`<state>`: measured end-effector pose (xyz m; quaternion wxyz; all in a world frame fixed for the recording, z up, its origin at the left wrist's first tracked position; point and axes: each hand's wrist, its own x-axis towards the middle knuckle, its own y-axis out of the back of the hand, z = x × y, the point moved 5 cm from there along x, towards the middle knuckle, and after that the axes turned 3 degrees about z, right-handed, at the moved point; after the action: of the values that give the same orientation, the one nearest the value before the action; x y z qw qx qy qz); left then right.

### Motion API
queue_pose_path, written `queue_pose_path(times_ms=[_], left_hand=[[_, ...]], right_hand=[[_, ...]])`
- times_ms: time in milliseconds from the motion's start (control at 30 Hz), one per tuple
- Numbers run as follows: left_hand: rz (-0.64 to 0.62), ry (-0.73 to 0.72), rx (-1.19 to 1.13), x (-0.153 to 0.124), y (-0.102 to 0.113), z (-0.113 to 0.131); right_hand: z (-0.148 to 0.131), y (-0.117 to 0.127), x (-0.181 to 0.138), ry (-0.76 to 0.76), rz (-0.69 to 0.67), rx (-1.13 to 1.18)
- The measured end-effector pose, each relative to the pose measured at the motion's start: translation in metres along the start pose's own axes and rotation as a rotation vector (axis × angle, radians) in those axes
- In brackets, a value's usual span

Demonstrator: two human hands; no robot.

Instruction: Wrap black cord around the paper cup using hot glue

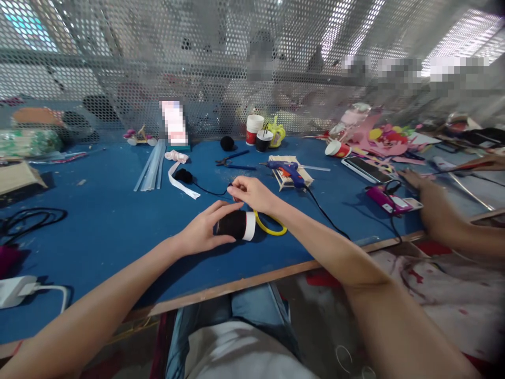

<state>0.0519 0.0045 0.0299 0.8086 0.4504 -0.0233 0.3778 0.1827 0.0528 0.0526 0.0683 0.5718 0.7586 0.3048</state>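
Observation:
A white paper cup wrapped in black yarn [232,225] lies on its side on the blue table, its white end [250,226] facing right. My left hand [203,226] holds it from the left, fingers over the top and thumb below. Just above the cup, my right hand [252,193] pinches a black yarn strand [209,191]. That strand runs left to a small black yarn ball [183,176]. A little red shows under the right fingertips, too small to name. Beneath my right wrist sits a yellow ring-shaped thing [272,226], partly hidden.
A blue glue gun [290,171] rests on a small wooden stand [281,159], its cord trailing right. Pliers [234,159], clear glue sticks [150,167], a white ribbon [183,187] and cups [254,129] lie beyond. At right are a co-worker's arms [445,216] and a phone [366,169].

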Motion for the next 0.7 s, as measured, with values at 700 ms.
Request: queue_pose_path(times_ms=[700], left_hand=[[0.204, 0.174, 0.120, 0.002, 0.025, -0.034]], right_hand=[[0.095, 0.153, -0.011, -0.551, 0.348, -0.964]])
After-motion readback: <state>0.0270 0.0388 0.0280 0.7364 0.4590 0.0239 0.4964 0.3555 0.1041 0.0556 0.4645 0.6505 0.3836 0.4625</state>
